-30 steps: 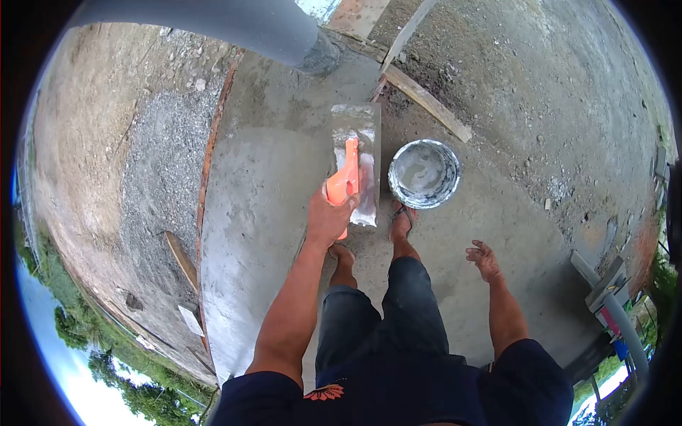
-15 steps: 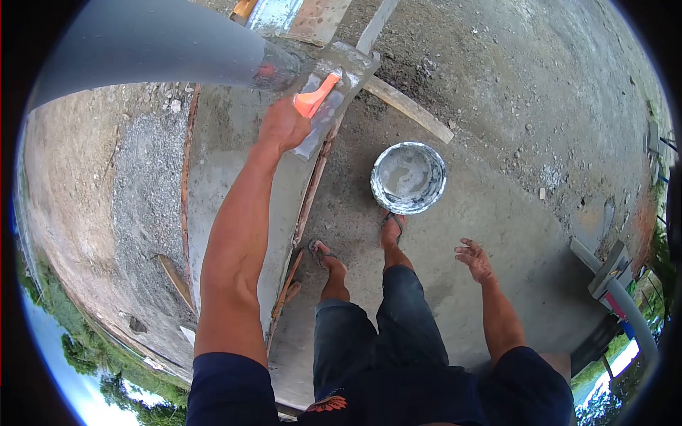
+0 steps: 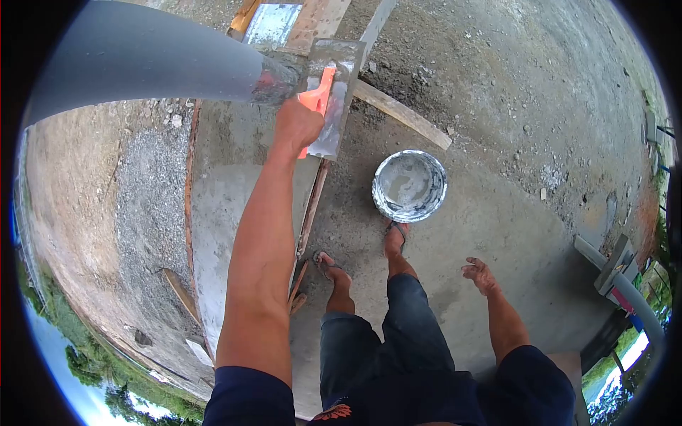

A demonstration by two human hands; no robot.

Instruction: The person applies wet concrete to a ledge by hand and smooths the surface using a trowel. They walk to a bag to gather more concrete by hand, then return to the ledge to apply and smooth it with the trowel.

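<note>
My left hand is closed round the orange handle of a plastering trowel. The trowel's flat metal blade, smeared with wet cement, lies over the edge of the concrete strip, close to the foot of a thick grey pipe column. Off to the right, my right hand hangs in the air with nothing in it, fingers loosely bent and apart. Between the hands, a round bucket with cement-stained walls and some grey mix at the bottom stands on the ground by my foot.
A wooden plank slants across the ground beyond the bucket. Boards lie at the top, beside the column. Gravel borders the strip on the left. A second post stands at far right.
The trowel has turned more upright in view and shifted slightly left at its top, now overhanging the strip's edge. My right hand has dropped a little, its fingers more bent.
</note>
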